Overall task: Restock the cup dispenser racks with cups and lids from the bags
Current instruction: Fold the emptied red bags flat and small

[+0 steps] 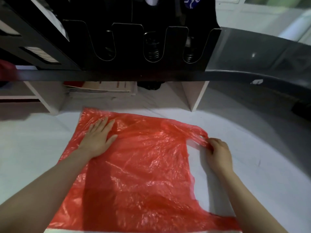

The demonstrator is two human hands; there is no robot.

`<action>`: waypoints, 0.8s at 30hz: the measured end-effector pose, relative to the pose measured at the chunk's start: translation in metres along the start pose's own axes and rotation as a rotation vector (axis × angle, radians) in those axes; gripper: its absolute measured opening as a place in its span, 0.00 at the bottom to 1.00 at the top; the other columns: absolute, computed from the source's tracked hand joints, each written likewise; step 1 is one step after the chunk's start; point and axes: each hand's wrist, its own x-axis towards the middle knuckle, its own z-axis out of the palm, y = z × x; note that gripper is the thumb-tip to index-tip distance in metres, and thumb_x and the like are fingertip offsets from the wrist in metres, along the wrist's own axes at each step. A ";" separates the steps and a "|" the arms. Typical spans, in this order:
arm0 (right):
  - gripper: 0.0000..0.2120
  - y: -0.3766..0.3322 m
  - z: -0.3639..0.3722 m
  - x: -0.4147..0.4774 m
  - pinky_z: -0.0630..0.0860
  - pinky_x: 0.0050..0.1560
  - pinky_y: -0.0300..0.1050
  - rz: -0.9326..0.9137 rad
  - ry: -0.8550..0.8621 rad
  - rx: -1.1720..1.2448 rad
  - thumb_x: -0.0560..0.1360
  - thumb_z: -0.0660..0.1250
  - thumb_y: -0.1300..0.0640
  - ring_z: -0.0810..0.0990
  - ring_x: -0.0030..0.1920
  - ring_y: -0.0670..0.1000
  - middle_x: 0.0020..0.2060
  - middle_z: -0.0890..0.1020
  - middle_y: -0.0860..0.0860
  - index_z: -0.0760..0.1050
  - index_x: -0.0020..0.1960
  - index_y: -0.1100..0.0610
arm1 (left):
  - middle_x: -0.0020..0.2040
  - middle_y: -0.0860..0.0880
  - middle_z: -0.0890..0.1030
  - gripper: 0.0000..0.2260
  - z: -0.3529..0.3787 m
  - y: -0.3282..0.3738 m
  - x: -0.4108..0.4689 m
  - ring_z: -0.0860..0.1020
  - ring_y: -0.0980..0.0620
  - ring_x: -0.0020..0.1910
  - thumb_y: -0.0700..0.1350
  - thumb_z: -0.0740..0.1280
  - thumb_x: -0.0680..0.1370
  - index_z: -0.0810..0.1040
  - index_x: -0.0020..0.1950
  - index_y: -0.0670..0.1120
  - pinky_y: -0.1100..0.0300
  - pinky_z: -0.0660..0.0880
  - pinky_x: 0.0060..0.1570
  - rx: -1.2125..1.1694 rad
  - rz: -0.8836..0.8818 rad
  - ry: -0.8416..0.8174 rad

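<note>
One red plastic bag point(143, 165) lies flat on the white-covered counter point(33, 140), in front of the black cup dispenser rack point(134, 39). Left grip point(96, 138) rests palm-down on the bag's far left part, fingers straight and spread. Right grip point(218, 152), fingers curled, pinches the bag's far handle loop point(201, 137) at its right side; the near handle point(223, 221) lies flat on the counter

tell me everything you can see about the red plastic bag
The red plastic bag is thin, translucent and crinkled, lying flat and seemingly empty on the white cloth. Its two handles point right. The left hand presses flat on its far left part, the right hand pinches the far handle, and the near handle lies flat by the frame's bottom edge.
</note>
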 end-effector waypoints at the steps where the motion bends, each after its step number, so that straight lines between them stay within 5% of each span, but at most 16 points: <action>1: 0.07 -0.007 -0.001 0.001 0.71 0.45 0.45 0.003 -0.023 0.026 0.70 0.65 0.59 0.76 0.46 0.59 0.44 0.82 0.54 0.81 0.45 0.56 | 0.78 0.49 0.44 0.33 0.002 -0.007 -0.005 0.43 0.50 0.77 0.66 0.42 0.75 0.43 0.77 0.55 0.49 0.42 0.74 0.013 -0.017 -0.032; 3: 0.04 -0.023 -0.003 0.002 0.69 0.32 0.41 0.093 -0.030 0.166 0.68 0.65 0.54 0.76 0.35 0.50 0.31 0.79 0.49 0.76 0.34 0.52 | 0.78 0.49 0.44 0.34 0.008 -0.022 -0.018 0.43 0.50 0.77 0.68 0.40 0.74 0.42 0.77 0.55 0.49 0.41 0.74 0.026 -0.053 -0.067; 6: 0.06 -0.038 -0.004 0.009 0.64 0.20 0.29 0.349 0.073 0.491 0.66 0.65 0.51 0.75 0.27 0.39 0.26 0.79 0.43 0.77 0.34 0.52 | 0.78 0.51 0.46 0.34 0.009 -0.044 -0.034 0.44 0.52 0.77 0.69 0.42 0.74 0.43 0.77 0.55 0.50 0.41 0.74 0.015 -0.058 -0.053; 10: 0.04 -0.042 -0.005 0.027 0.67 0.31 0.35 0.448 0.076 0.499 0.72 0.67 0.52 0.79 0.36 0.44 0.31 0.80 0.41 0.78 0.41 0.51 | 0.78 0.49 0.53 0.31 -0.002 -0.058 -0.041 0.54 0.47 0.76 0.60 0.52 0.76 0.54 0.78 0.51 0.49 0.51 0.74 -0.004 -0.024 -0.014; 13: 0.02 -0.050 0.006 0.033 0.66 0.31 0.38 0.438 0.042 0.347 0.68 0.66 0.51 0.76 0.34 0.44 0.30 0.79 0.42 0.76 0.37 0.48 | 0.76 0.45 0.59 0.30 -0.008 -0.057 -0.036 0.59 0.44 0.74 0.57 0.54 0.74 0.62 0.75 0.48 0.47 0.54 0.73 -0.009 -0.046 0.101; 19: 0.02 -0.041 0.023 0.050 0.69 0.35 0.43 0.290 -0.054 0.179 0.65 0.65 0.52 0.76 0.36 0.53 0.33 0.78 0.47 0.76 0.35 0.49 | 0.78 0.50 0.46 0.32 0.004 -0.061 -0.014 0.44 0.45 0.77 0.68 0.44 0.77 0.46 0.78 0.57 0.43 0.41 0.72 0.000 -0.260 0.030; 24: 0.03 -0.025 0.029 0.071 0.65 0.35 0.43 0.243 -0.055 0.077 0.69 0.66 0.55 0.73 0.37 0.53 0.40 0.78 0.50 0.75 0.43 0.50 | 0.78 0.54 0.45 0.34 0.011 -0.076 -0.011 0.43 0.43 0.76 0.72 0.41 0.72 0.42 0.76 0.61 0.37 0.35 0.69 0.057 -0.372 -0.006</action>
